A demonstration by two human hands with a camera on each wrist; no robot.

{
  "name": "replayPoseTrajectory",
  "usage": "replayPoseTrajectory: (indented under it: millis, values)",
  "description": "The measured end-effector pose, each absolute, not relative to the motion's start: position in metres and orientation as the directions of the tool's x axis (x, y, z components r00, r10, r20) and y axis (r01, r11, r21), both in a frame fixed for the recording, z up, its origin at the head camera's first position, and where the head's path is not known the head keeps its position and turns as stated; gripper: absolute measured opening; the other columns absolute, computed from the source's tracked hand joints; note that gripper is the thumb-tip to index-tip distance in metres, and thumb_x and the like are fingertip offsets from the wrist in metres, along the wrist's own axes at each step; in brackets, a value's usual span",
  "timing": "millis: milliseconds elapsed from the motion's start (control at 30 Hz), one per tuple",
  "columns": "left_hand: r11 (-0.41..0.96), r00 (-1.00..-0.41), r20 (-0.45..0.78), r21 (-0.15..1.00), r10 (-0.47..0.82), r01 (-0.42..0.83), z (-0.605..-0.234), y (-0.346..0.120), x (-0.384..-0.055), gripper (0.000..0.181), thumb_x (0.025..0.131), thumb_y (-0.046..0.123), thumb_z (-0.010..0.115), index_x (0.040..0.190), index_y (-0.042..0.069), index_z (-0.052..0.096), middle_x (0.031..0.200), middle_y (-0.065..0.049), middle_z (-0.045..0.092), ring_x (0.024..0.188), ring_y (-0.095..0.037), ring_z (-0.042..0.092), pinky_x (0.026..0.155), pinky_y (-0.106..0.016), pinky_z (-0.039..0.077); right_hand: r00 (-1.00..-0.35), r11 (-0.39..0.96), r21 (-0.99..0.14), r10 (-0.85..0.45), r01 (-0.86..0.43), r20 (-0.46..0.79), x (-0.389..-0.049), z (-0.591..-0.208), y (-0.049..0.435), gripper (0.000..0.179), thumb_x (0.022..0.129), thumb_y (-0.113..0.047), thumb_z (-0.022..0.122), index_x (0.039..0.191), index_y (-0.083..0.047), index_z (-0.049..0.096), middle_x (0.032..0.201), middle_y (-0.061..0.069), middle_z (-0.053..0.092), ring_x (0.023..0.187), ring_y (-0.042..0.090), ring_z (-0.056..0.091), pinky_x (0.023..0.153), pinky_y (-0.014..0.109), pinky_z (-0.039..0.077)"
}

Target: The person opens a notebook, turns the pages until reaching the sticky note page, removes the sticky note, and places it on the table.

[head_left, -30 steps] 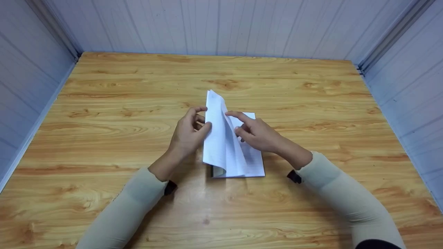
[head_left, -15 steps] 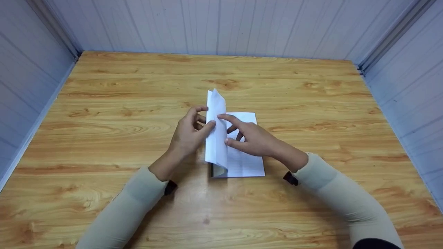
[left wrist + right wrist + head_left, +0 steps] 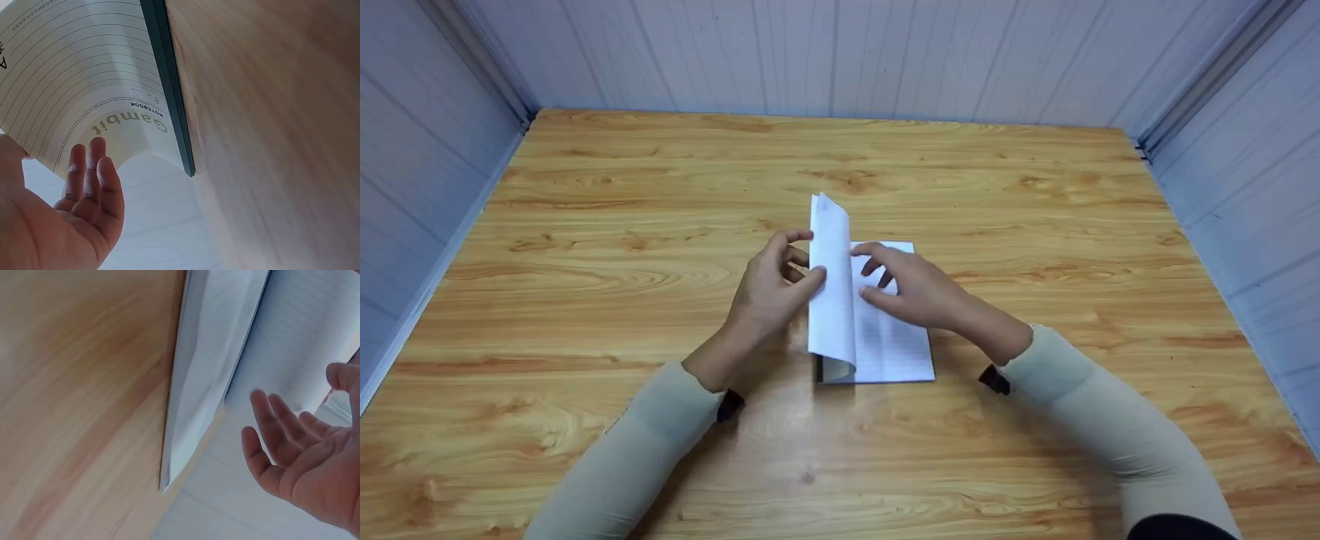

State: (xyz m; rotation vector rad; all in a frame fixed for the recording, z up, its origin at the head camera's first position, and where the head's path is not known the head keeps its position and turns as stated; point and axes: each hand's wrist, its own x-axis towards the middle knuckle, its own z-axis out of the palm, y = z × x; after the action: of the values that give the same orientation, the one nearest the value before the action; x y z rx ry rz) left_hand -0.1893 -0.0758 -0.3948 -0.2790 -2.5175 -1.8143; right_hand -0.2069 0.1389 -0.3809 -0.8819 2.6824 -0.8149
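Observation:
A notebook [image 3: 896, 352] with white lined pages lies on the wooden table. Its left-hand pages stand raised and curl over in a turned stack [image 3: 832, 300]. My left hand [image 3: 769, 289] pinches the outer edge of that stack, thumb on the near face and fingers behind. In the left wrist view a cream lined sheet [image 3: 84, 62] printed "Gambit NOTEBOOK" bows above the dark spine edge [image 3: 171, 95]. Over the right-hand page hovers my right hand [image 3: 919, 292], fingers loosely bent, thumb and index finger apart beside the curled pages. Whether an index fingertip touches them, I cannot tell.
The wooden tabletop [image 3: 622, 187] spreads around the notebook. White panelled walls [image 3: 832, 60] border it at the back and on both sides. Dark wrist-camera mounts [image 3: 730, 406] sit under the light sleeves.
A loose page fell over leftwards onto the stack as my right hand swept left, and the right page came into view. The right hand then drew back slightly. My left hand kept its grip.

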Motion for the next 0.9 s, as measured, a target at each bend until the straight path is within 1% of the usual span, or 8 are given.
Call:
replayPoseTrajectory:
  millis: [100, 167, 233, 400, 533, 700, 900]
  values:
    - [0.307, -0.986, 0.121, 0.94, 0.113, 0.151, -0.395, -0.075, -0.19, 0.042, 0.076, 0.019, 0.06, 0.116, 0.019, 0.047, 0.083, -0.004, 0.062, 0.064, -0.016, 0.059, 0.057, -0.027, 0.048, -0.835, 0.732, -0.466, -0.549, -0.497, 0.029, -0.215, -0.384, 0.146, 0.037, 0.085, -0.033, 0.05, 0.118, -0.017, 0.05, 0.109, 0.005, 0.056, 0.098, 0.019, 0.052, 0.081, 0.036, 0.043]
    - [0.316, -0.987, 0.117, 0.937, 0.109, 0.146, -0.394, -0.075, -0.19, 0.042, 0.076, 0.019, 0.059, 0.116, 0.019, 0.046, 0.083, -0.003, 0.062, 0.064, -0.016, 0.058, 0.057, -0.026, 0.048, -0.857, 0.78, -0.394, -0.513, -0.485, 0.041, -0.221, -0.386, 0.151, 0.035, 0.083, -0.034, 0.052, 0.113, -0.015, 0.054, 0.109, 0.004, 0.055, 0.101, 0.021, 0.048, 0.084, 0.038, 0.041]
    - [0.328, -0.988, 0.113, 0.934, 0.104, 0.142, -0.394, -0.076, -0.189, 0.042, 0.076, 0.019, 0.059, 0.116, 0.02, 0.046, 0.083, -0.002, 0.062, 0.064, -0.015, 0.058, 0.057, -0.026, 0.048, -0.878, 0.816, -0.349, -0.477, -0.461, 0.045, -0.225, -0.39, 0.156, 0.035, 0.081, -0.034, 0.054, 0.11, -0.014, 0.056, 0.11, 0.005, 0.053, 0.102, 0.024, 0.045, 0.085, 0.039, 0.039]
    - [0.338, -0.988, 0.112, 0.931, 0.103, 0.141, -0.393, -0.077, -0.188, 0.043, 0.076, 0.02, 0.057, 0.117, 0.021, 0.045, 0.083, -0.001, 0.061, 0.065, -0.015, 0.057, 0.057, -0.026, 0.047, -0.92, 0.884, -0.272, -0.391, -0.38, 0.015, -0.233, -0.396, 0.168, 0.049, 0.076, -0.04, 0.058, 0.116, -0.012, 0.052, 0.12, 0.007, 0.045, 0.111, 0.028, 0.034, 0.089, 0.045, 0.033]
    - [0.344, -0.988, 0.113, 0.928, 0.104, 0.143, -0.394, -0.077, -0.189, 0.042, 0.076, 0.021, 0.057, 0.117, 0.021, 0.045, 0.082, 0.0, 0.061, 0.065, -0.015, 0.058, 0.057, -0.026, 0.048, -0.935, 0.915, -0.223, -0.353, -0.335, -0.043, -0.237, -0.399, 0.173, 0.061, 0.074, -0.044, 0.058, 0.123, -0.01, 0.046, 0.127, 0.009, 0.04, 0.118, 0.032, 0.028, 0.091, 0.05, 0.03]
    - [0.35, -0.989, 0.106, 0.927, 0.104, 0.136, -0.394, -0.077, -0.189, 0.042, 0.077, 0.021, 0.057, 0.117, 0.021, 0.045, 0.083, -0.001, 0.061, 0.065, -0.015, 0.058, 0.058, -0.026, 0.048, -0.932, 0.933, -0.179, -0.338, -0.313, -0.131, -0.239, -0.403, 0.174, 0.071, 0.073, -0.049, 0.057, 0.129, -0.009, 0.04, 0.134, 0.008, 0.034, 0.124, 0.031, 0.023, 0.093, 0.052, 0.028]
    - [0.341, -0.989, 0.117, 0.929, 0.096, 0.143, -0.393, -0.077, -0.189, 0.042, 0.076, 0.02, 0.056, 0.117, 0.02, 0.046, 0.083, -0.001, 0.061, 0.064, -0.014, 0.058, 0.058, -0.026, 0.048, -0.915, 0.935, -0.154, -0.346, -0.319, -0.206, -0.239, -0.406, 0.172, 0.078, 0.074, -0.05, 0.055, 0.135, -0.006, 0.032, 0.14, 0.008, 0.027, 0.128, 0.031, 0.016, 0.095, 0.053, 0.025]
